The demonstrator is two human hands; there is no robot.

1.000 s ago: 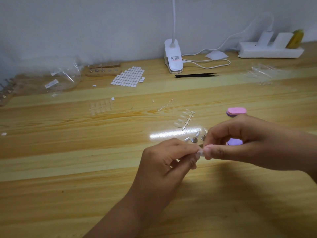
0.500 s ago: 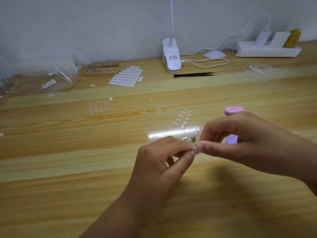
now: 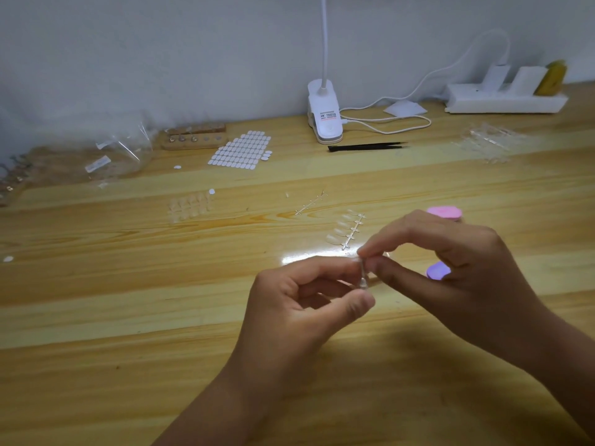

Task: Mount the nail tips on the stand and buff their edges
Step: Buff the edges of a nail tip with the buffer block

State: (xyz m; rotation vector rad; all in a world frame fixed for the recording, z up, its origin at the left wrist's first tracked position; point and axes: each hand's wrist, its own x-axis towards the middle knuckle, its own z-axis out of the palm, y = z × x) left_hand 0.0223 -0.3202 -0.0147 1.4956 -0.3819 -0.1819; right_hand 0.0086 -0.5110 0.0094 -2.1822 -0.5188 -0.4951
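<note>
Two hands meet above the middle of a wooden bench (image 3: 96,317). The left hand (image 3: 306,304) pinches the lower end of one small clear piece (image 3: 363,275) between thumb and forefinger. The right hand (image 3: 457,272) pinches its top the same way, so both sets of fingers are clamped on it. It is too small to tell a nail tip from its holder.

Just behind the hands lies one strip of nail tips (image 3: 346,231) with about five tips, and farther back one bare strip (image 3: 310,204). Two buffers sit by the right hand: one pink buffer (image 3: 444,213) and one purple buffer (image 3: 438,271).

Along the wall edge, well apart from the hands, are two wooden stands (image 3: 193,141), one sheet of white tabs (image 3: 240,151), one pair of black tweezers (image 3: 367,146) and one clip lamp (image 3: 323,117). Broad bare wood shows left of the hands and nearer the viewer.
</note>
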